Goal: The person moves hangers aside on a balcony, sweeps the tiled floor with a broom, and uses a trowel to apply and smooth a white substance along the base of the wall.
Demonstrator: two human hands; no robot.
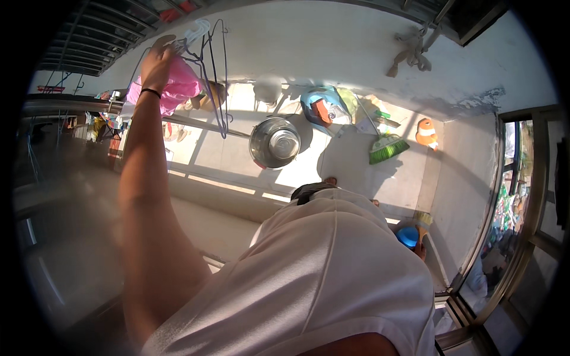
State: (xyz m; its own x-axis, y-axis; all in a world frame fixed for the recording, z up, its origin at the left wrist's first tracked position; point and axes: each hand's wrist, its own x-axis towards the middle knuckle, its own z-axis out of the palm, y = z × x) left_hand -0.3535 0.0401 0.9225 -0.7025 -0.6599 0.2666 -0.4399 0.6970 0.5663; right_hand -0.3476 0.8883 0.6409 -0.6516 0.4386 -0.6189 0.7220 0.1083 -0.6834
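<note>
My left hand point(157, 62) reaches up at the upper left, a dark band around its wrist. Its fingers are closed near the top of a pale clothes hanger point(183, 43); exactly how they grip it is hard to see. Pink cloth point(178, 86) hangs just below and beside this hand. Right next to it hang several dark wire hangers point(212, 77) and a light-blue hanger top point(199, 28). My right hand does not show.
Below stand a metal basin point(274, 143), a blue tub with things in it point(323, 107) and a green broom point(387, 148). An orange and white object point(426, 133) lies by the wall. A blue round container point(408, 237) sits beside a brush point(423, 222). Window frames point(528, 237) line the right.
</note>
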